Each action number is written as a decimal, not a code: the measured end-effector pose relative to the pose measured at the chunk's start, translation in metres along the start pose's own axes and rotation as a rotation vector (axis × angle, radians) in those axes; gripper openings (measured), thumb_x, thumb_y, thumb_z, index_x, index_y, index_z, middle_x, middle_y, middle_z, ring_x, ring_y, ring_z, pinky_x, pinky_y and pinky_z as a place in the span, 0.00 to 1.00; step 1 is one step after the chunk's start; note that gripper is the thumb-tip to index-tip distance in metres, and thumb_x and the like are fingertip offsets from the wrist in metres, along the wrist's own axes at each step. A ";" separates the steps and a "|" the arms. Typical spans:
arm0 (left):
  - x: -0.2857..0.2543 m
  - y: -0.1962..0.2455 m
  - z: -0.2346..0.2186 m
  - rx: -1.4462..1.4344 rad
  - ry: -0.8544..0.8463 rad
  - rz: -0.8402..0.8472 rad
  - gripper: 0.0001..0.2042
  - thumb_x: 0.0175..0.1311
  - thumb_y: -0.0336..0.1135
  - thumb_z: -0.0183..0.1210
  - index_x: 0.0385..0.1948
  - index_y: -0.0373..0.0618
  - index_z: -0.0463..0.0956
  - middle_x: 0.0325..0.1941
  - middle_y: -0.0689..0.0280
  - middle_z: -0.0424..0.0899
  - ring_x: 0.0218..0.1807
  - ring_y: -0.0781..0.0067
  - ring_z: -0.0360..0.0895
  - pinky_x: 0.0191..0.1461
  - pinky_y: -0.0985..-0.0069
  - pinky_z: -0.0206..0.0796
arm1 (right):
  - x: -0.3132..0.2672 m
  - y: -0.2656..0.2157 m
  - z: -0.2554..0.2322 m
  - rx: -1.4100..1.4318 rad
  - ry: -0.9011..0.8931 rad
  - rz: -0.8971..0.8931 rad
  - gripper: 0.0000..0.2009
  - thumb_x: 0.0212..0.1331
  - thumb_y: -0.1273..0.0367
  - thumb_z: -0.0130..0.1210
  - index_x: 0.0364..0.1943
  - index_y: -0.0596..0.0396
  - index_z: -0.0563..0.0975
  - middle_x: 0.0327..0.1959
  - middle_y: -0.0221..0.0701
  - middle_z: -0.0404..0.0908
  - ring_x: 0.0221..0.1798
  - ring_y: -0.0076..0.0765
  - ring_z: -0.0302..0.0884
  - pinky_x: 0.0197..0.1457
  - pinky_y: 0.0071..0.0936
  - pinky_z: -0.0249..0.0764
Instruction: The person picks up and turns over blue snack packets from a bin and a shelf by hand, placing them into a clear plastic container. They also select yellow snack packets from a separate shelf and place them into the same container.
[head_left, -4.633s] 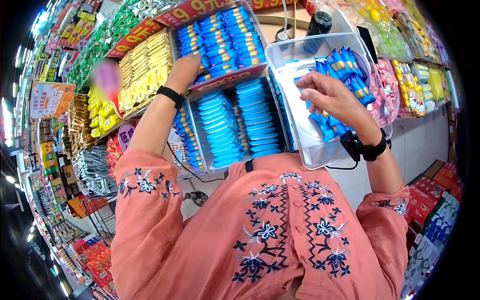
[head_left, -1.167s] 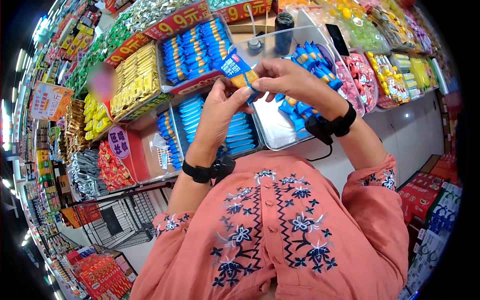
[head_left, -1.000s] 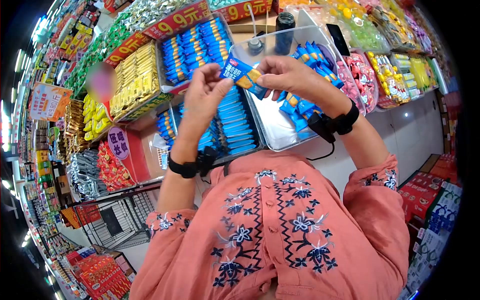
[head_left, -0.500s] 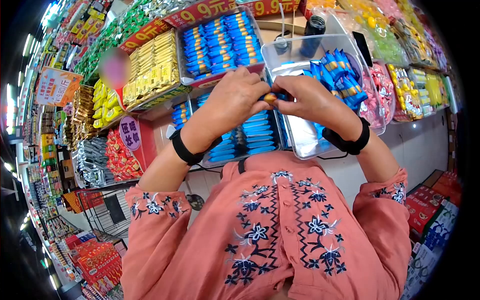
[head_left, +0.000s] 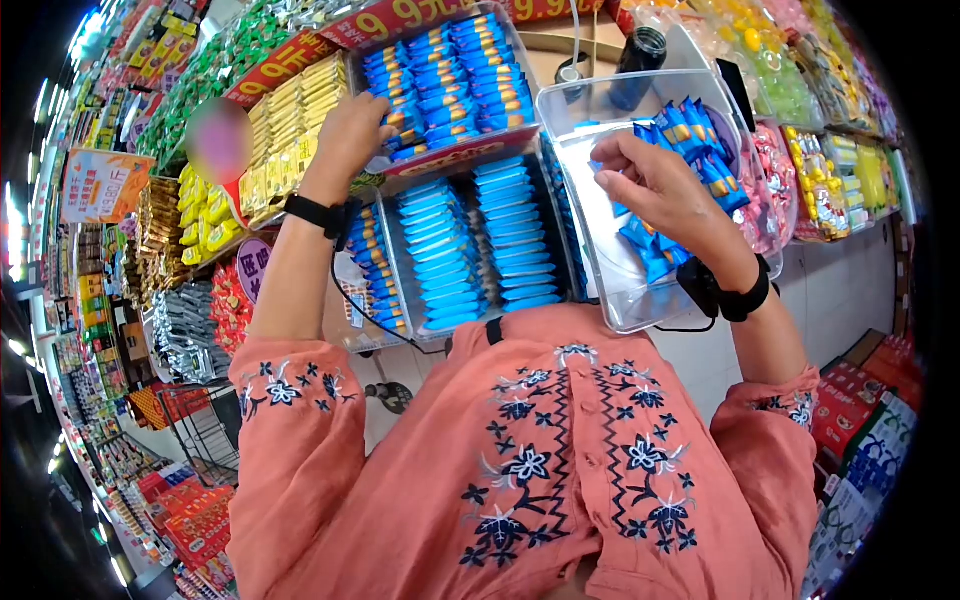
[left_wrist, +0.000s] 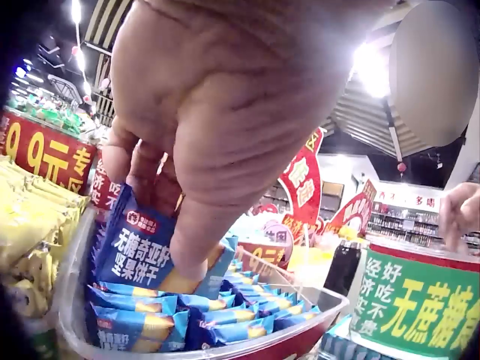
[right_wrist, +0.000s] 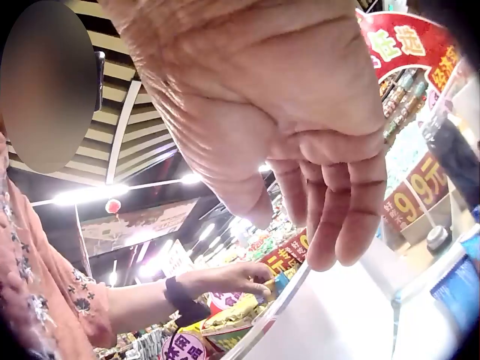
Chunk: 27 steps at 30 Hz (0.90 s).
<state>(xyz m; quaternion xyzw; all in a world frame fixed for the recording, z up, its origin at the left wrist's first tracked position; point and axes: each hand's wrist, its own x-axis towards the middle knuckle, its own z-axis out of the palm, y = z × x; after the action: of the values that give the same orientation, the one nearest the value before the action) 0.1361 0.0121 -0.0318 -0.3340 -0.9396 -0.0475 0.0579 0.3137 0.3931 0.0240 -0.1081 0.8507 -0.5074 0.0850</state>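
In the head view my left hand (head_left: 348, 140) reaches into the upper clear tray (head_left: 455, 155) of blue biscuit packets, at its left side. The left wrist view has its thumb and fingers pinching one blue biscuit packet (left_wrist: 139, 247), which stands upright above the rows. My right hand (head_left: 665, 195) hovers over a clear plastic bin (head_left: 610, 320), where loose blue biscuit packets (head_left: 690, 140) lie heaped. From the right wrist view, the fingers (right_wrist: 330, 217) of this hand hang loosely bent with nothing between them.
A lower tray holds two rows of light-blue packets (head_left: 440, 260). Yellow packets (head_left: 290, 140) lie left of the upper tray. Behind the bin stand a dark bottle (head_left: 640, 65) and a phone (head_left: 735, 90). A wire shopping cart (head_left: 205, 425) is at lower left.
Half a second ago both hands met in front of me on a blue biscuit packet. They have parted: the left moved to the upper tray, the right over the bin without the packet.
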 end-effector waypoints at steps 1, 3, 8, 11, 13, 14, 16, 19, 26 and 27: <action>0.000 0.000 0.003 0.020 -0.021 -0.010 0.12 0.53 0.34 0.69 0.38 0.44 0.78 0.38 0.56 0.79 0.45 0.49 0.76 0.49 0.57 0.68 | 0.000 0.001 0.000 0.015 0.000 0.015 0.14 0.66 0.67 0.58 0.48 0.65 0.75 0.40 0.40 0.83 0.40 0.33 0.80 0.42 0.30 0.75; 0.000 -0.001 0.008 0.060 -0.052 -0.023 0.12 0.53 0.33 0.69 0.37 0.45 0.78 0.38 0.57 0.80 0.46 0.49 0.76 0.49 0.57 0.69 | 0.001 0.003 -0.001 0.034 -0.002 0.042 0.14 0.66 0.68 0.58 0.48 0.65 0.75 0.40 0.39 0.83 0.40 0.32 0.80 0.42 0.30 0.75; 0.001 -0.003 0.024 0.158 -0.111 -0.002 0.12 0.53 0.35 0.69 0.37 0.47 0.78 0.39 0.58 0.81 0.46 0.50 0.77 0.51 0.59 0.70 | 0.003 0.004 -0.002 0.045 -0.016 0.072 0.14 0.66 0.67 0.58 0.48 0.65 0.75 0.39 0.38 0.82 0.41 0.32 0.80 0.43 0.29 0.76; 0.002 -0.004 0.038 0.184 -0.129 -0.005 0.12 0.54 0.37 0.68 0.37 0.47 0.79 0.39 0.60 0.82 0.46 0.51 0.77 0.50 0.58 0.72 | 0.004 0.008 -0.001 0.044 -0.026 0.056 0.14 0.66 0.68 0.58 0.48 0.65 0.75 0.39 0.38 0.82 0.41 0.32 0.80 0.43 0.29 0.76; 0.002 -0.004 0.044 0.211 -0.151 -0.004 0.12 0.55 0.39 0.68 0.38 0.48 0.78 0.40 0.60 0.82 0.46 0.52 0.77 0.48 0.58 0.73 | 0.004 0.010 -0.001 0.046 -0.028 0.050 0.14 0.66 0.68 0.58 0.48 0.65 0.75 0.39 0.38 0.82 0.41 0.32 0.80 0.44 0.29 0.76; 0.002 -0.004 0.047 0.224 -0.162 -0.002 0.13 0.55 0.40 0.67 0.39 0.48 0.78 0.41 0.61 0.83 0.47 0.52 0.77 0.48 0.58 0.73 | 0.004 0.010 -0.001 0.044 -0.029 0.053 0.14 0.66 0.68 0.58 0.48 0.65 0.75 0.39 0.38 0.82 0.41 0.32 0.80 0.44 0.29 0.76; 0.003 -0.004 0.053 0.216 -0.133 0.011 0.09 0.57 0.35 0.65 0.37 0.47 0.78 0.38 0.60 0.84 0.45 0.53 0.79 0.45 0.58 0.74 | 0.004 0.010 -0.002 0.040 -0.029 0.060 0.14 0.66 0.68 0.58 0.48 0.65 0.75 0.39 0.39 0.82 0.41 0.33 0.80 0.44 0.29 0.76; 0.001 -0.004 0.063 0.204 -0.106 0.006 0.06 0.59 0.32 0.60 0.37 0.46 0.77 0.36 0.58 0.84 0.43 0.52 0.81 0.43 0.57 0.75 | 0.002 0.015 -0.003 0.038 -0.030 0.065 0.13 0.66 0.67 0.57 0.47 0.64 0.75 0.38 0.38 0.82 0.41 0.33 0.80 0.43 0.29 0.76; 0.001 -0.011 0.068 0.154 -0.096 0.096 0.05 0.62 0.29 0.56 0.38 0.44 0.75 0.34 0.54 0.83 0.40 0.49 0.82 0.40 0.54 0.74 | -0.003 0.021 -0.004 0.047 -0.011 0.064 0.12 0.66 0.67 0.57 0.46 0.62 0.75 0.35 0.37 0.81 0.37 0.31 0.78 0.41 0.29 0.75; 0.001 -0.010 0.068 0.142 -0.097 0.095 0.06 0.62 0.29 0.57 0.38 0.44 0.74 0.35 0.54 0.83 0.40 0.49 0.82 0.40 0.54 0.74 | -0.003 0.020 -0.004 0.047 -0.013 0.070 0.12 0.66 0.67 0.57 0.46 0.62 0.75 0.35 0.37 0.81 0.37 0.30 0.78 0.40 0.29 0.75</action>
<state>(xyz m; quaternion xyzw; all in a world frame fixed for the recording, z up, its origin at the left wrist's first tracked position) 0.1235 0.0134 -0.0997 -0.3750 -0.9255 0.0384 0.0381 0.3137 0.4070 0.0085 -0.0794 0.8411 -0.5234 0.1107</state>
